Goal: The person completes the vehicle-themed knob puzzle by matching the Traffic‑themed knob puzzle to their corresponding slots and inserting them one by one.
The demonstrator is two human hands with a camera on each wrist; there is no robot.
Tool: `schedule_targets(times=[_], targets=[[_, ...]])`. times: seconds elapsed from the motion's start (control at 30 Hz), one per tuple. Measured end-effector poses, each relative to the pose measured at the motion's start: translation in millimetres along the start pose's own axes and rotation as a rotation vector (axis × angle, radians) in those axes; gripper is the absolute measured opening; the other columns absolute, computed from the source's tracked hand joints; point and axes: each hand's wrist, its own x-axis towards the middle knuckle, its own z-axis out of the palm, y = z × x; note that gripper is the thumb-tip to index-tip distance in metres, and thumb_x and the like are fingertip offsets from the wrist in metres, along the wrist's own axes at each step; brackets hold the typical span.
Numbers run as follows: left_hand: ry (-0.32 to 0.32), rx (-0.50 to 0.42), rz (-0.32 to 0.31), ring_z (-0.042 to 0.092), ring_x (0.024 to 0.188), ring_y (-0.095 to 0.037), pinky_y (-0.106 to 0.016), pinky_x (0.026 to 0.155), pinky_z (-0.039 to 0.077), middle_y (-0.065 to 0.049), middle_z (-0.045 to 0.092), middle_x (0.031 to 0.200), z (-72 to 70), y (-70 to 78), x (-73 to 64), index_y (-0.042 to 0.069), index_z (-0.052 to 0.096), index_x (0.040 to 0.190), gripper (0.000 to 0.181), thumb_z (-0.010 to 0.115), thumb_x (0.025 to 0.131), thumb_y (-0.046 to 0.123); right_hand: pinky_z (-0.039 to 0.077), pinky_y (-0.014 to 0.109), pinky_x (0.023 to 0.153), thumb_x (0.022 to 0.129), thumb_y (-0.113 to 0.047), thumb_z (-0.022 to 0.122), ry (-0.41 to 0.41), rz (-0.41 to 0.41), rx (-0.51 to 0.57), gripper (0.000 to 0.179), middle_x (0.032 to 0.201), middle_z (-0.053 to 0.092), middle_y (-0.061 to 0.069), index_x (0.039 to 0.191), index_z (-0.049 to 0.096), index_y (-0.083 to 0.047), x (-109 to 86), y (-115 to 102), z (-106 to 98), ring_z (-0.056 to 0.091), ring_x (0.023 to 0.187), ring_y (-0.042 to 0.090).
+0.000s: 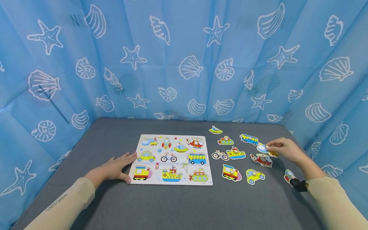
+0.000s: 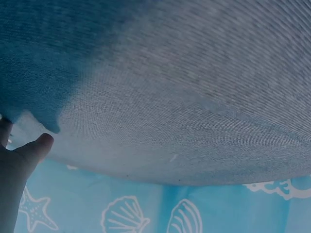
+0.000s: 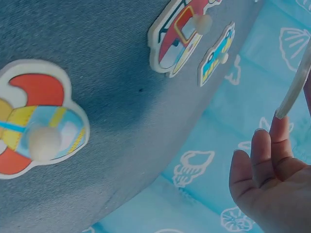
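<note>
My right hand pinches an airplane puzzle piece between thumb and fingers, above the right side of the table. In the right wrist view that piece shows edge-on, lifted off the table. A helicopter piece lies just in front of it, and a rocket piece lies near my right wrist. Fingers spread, my left hand rests against the left edge of the wooden puzzle board. Only part of the left hand appears in the left wrist view.
Between the board and my right hand lie loose pieces: a bus, saucer, submarine, bicycle, ship, train and car. A blue shell-print curtain surrounds the grey table.
</note>
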Motion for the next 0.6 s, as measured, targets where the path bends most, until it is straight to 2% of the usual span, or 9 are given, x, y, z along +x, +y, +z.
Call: schedule_targets(times=[0.3,0.6], targets=[[0.006,0.003,-0.021,0.016,0.144,-0.043,-0.076,0.102,0.011,-0.017,0.021,0.159,1.5,2.0,-0.8,0.005,0.023,0.154,0.116,0.077,0.067,0.060,0.050,0.036,0.068,0.097,-0.025,0.062,0.009,-0.033,-0.028,0.037,0.102,0.054,0.017,0.112,0.065,0.009,13.2,-12.3,4.8,0.051,0.090,0.028],[0.007,-0.007,-0.013,0.015,0.144,-0.043,-0.076,0.102,0.010,-0.016,0.021,0.159,1.8,4.0,-0.7,0.005,0.023,0.154,0.114,0.077,0.069,0.059,0.049,0.041,0.070,0.096,-0.024,0.064,0.000,-0.068,0.018,0.037,0.101,0.052,0.016,0.111,0.065,0.010,24.1,-25.0,15.6,0.051,0.088,0.026]])
